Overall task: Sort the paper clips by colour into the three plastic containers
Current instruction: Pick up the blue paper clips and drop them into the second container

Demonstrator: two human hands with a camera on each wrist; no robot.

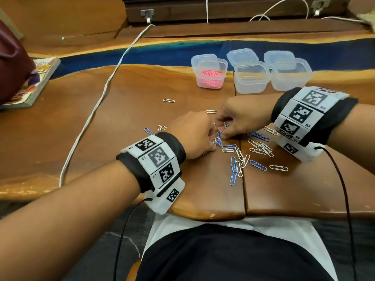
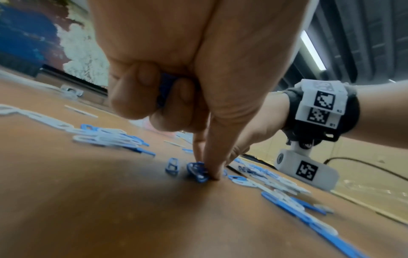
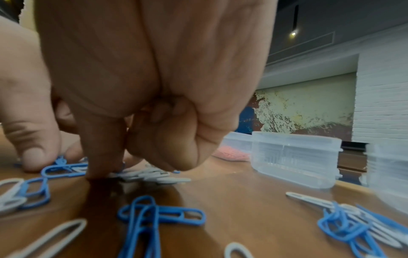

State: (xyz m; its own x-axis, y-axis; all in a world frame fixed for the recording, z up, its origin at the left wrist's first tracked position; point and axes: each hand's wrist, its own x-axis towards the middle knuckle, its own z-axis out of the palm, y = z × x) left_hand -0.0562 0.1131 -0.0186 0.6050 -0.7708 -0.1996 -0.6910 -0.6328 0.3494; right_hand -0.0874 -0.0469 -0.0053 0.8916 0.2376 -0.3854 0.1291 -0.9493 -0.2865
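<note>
— How many containers are seen, and what is held in each?

— Three clear plastic containers are counted at the far side of the worktop (image 1: 101, 122), each with a lid propped behind it. The left container (image 1: 211, 75) is filled with pink paper clips (image 1: 210, 78); nothing coloured is made out in the middle container (image 1: 250, 79) or the right container (image 1: 290, 75).

— And the clips left outside?

— Blue paper clips (image 1: 233, 169) and white paper clips (image 1: 261, 148) are scattered together near the front edge, around and between the two hands. An exact count is not possible, since several overlap. Two white ones lie apart towards the containers, the farthest white clip (image 1: 168, 100) with its long axis running left to right.

— Which way are the others laid?

— No common direction is kept: some point away from the person, others lie crosswise or slanted.

— How are the hands placed?

— The left hand (image 1: 194, 134) is lowered onto the pile, thumb and forefinger brought together on a blue clip (image 2: 197, 172), while more blue is clutched under the curled fingers (image 2: 134, 94). The right hand (image 1: 241, 118) is pressed down on clips just beside it, fingers (image 3: 103, 148) bunched; whether a clip is actually pinched cannot be told.
</note>
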